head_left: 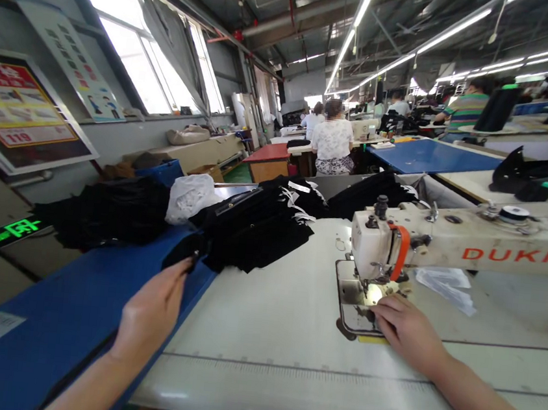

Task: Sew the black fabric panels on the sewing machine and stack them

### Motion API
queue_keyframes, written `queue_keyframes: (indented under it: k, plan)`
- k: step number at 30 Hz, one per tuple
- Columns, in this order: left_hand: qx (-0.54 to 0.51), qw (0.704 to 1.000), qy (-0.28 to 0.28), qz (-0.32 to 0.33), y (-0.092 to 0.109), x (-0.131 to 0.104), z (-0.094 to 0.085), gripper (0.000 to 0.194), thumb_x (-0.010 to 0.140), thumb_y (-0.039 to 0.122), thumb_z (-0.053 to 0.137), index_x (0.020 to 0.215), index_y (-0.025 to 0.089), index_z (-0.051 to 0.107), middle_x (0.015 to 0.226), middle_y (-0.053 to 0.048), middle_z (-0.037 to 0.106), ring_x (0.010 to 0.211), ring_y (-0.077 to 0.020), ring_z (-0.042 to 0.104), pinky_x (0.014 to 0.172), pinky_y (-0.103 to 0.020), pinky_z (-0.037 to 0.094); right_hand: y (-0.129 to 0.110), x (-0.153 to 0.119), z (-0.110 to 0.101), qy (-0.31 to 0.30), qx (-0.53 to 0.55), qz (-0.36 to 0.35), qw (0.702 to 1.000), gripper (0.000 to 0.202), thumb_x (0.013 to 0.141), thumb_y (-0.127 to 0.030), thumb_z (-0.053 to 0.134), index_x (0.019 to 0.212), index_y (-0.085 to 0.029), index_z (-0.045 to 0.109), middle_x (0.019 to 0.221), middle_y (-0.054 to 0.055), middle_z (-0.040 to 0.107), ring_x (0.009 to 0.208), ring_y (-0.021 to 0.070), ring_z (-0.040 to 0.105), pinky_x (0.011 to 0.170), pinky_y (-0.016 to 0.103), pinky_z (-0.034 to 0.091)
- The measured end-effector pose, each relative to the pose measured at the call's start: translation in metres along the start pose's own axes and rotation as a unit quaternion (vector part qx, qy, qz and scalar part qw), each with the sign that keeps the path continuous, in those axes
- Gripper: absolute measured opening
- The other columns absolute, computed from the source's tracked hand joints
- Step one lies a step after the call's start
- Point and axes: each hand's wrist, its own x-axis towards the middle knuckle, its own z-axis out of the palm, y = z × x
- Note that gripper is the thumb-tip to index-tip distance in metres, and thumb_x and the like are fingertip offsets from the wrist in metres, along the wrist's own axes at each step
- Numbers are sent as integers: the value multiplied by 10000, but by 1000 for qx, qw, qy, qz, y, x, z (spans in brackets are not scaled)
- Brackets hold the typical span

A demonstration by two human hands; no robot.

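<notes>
My left hand (pixel 154 306) is closed in a pinch on the edge of a black cloth piece (pixel 184 248), at the seam between the blue table and the white sewing table. Just beyond it lies a pile of black cloth pieces (pixel 256 232) with white tags (pixel 298 201) sticking out. My right hand (pixel 405 326) rests by the needle plate (pixel 358 315) of a white sewing machine (pixel 485 243) marked DUKI. Its thumb and fingers are pressed together below the lit needle area, and whatever they hold is too small or hidden to make out.
A blue table (pixel 133 281) adjoins the sewing table (pixel 251 326) on the left, bearing a black bundle (pixel 111 211) and a white plastic bag (pixel 191 197). Clear plastic strips (pixel 446 285) lie under the machine arm. Ahead, a person (pixel 332 139) sits facing away.
</notes>
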Motion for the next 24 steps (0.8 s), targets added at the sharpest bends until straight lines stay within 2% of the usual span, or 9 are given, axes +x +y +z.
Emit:
queue_keyframes:
  k: [3,4,7,9,12,15,19,22,24]
  plan:
    - [-71,977,-77,189,68,-28,33,412,891,115,360,1226,160,595,1156,-78,704,1022,-174,677,939,-279,512,-2,3,0,1,0,5,1000,266,909,-139,450,896,-185,712,845,82,661,827,212,588,762,344,505]
    - [-84,967,-92,223,91,-37,43,468,862,61,333,1241,168,587,1168,-68,701,1052,-156,666,931,-257,514,-3,4,0,5,0,5,1000,259,906,-141,458,884,-184,713,835,82,659,824,213,585,759,346,503]
    - [-113,946,-110,282,150,-54,67,521,810,11,329,1237,155,589,1237,-79,666,1148,-159,618,926,-263,524,-6,2,-5,24,1,7,1000,242,900,-144,475,856,-184,709,821,79,657,807,207,576,750,341,500]
    - [-132,937,-99,307,175,-51,75,502,810,27,338,1227,138,596,1248,-92,658,1148,-171,619,914,-275,536,-2,-6,-12,43,-2,13,999,234,894,-139,476,880,-184,705,844,81,660,819,205,575,751,334,500]
    - [-163,930,-79,318,194,-38,82,481,829,57,342,1230,130,596,1240,-92,663,1124,-173,633,909,-270,540,18,-25,-29,69,-30,53,996,246,890,-138,465,960,-182,696,883,91,662,848,210,579,765,338,503]
    - [-181,930,-66,314,205,-28,90,449,853,91,361,1228,136,603,1266,-91,647,1143,-183,622,926,-277,533,48,-43,-53,85,-84,164,979,263,893,-142,460,1019,-174,688,950,102,667,901,219,584,819,351,494]
    - [-198,926,-68,315,218,-29,101,402,874,152,408,1214,155,624,1290,-92,631,1182,-216,597,905,-302,545,76,-48,-77,-2,-136,295,946,199,894,-206,529,979,-159,703,999,102,674,939,226,586,846,331,468]
    - [-199,925,-77,316,221,-33,104,372,877,201,445,1189,160,643,1282,-99,635,1166,-232,608,882,-324,559,80,-43,-81,-67,-163,306,935,207,909,-211,519,844,-166,710,927,93,682,890,218,591,812,311,456]
    - [-196,926,-83,312,219,-33,103,361,881,217,450,1174,172,656,1272,-92,643,1149,-224,619,888,-318,559,79,-42,-80,-67,-171,301,936,239,919,-194,496,807,-168,705,896,89,684,862,213,594,795,306,453]
